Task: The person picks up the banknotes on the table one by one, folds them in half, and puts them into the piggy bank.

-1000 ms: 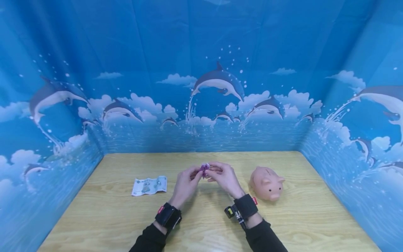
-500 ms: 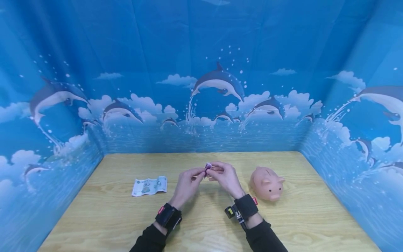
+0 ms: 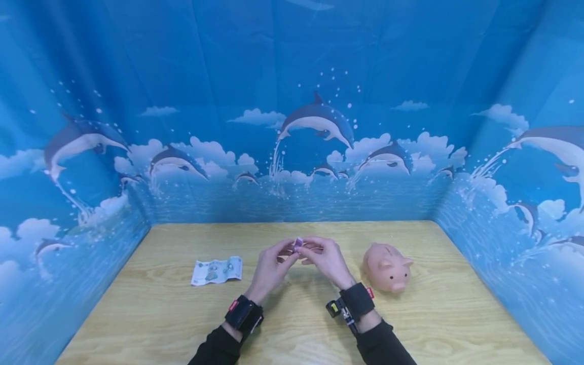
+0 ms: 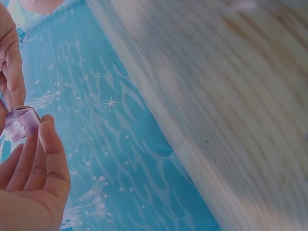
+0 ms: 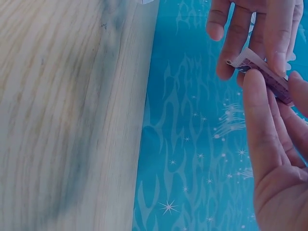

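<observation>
A purple banknote (image 3: 298,243), folded into a small strip, is held between both hands above the middle of the table. My left hand (image 3: 270,266) pinches it from the left, with the thumb lying on its face in the right wrist view. From the other side my right hand (image 3: 327,258) pinches the same banknote (image 5: 264,74) between thumb and fingers. The left wrist view shows its pale purple printed face (image 4: 23,125) at the fingertips. To the left of my left hand, a green banknote (image 3: 217,270) lies flat and slightly wavy on the table.
A pink piggy bank (image 3: 387,267) stands on the right, its coin slot on top and its snout towards me. The wooden table (image 3: 155,314) ends at a blue dolphin-print curtain (image 3: 292,197) at the back and sides.
Fingers of both hands have shifted on the purple banknote, which looks more compact than a second ago. The hands stay in about the same place; the green banknote and piggy bank stay put.
</observation>
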A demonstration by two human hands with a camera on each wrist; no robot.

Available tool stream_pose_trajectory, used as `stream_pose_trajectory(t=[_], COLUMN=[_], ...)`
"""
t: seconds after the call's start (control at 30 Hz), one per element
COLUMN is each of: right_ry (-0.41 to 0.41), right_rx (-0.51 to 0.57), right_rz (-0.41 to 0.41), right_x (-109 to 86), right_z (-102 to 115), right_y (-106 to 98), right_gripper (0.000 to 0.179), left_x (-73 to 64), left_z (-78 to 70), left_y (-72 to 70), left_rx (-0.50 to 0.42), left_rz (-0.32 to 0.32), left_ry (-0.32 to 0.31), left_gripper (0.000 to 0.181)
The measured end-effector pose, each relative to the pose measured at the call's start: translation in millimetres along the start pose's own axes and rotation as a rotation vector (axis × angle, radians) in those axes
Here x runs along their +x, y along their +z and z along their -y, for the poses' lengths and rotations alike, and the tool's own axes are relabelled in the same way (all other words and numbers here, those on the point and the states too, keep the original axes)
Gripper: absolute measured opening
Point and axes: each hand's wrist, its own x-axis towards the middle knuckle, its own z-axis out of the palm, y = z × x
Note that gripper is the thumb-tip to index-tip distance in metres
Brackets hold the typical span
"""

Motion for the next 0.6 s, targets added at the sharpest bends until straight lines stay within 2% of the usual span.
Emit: stream_pose_trajectory(t=[0.17, 0.33, 0.6], right_ry=[-0.032, -0.035, -0.030], right_rx=[-0.024, -0.040, -0.045], right_rz=[-0.002, -0.014, -0.050], right_x=[6.0, 6.0, 6.3], right_z=[-18, -17, -19], right_y=[0, 1, 2], right_gripper=[0.036, 0.033, 0.030], left_x=[-0.1, 0.1, -0.3], left_z=[-0.1, 0.6, 0.6], left_y=[-0.4, -1.0, -0.3], left_rx=[-0.007, 0.002, 0.012], left_rz=[-0.005, -0.007, 0.009], left_ry=[0.014, 0.039, 0.029], left_gripper=[0.038, 0.036, 0.035])
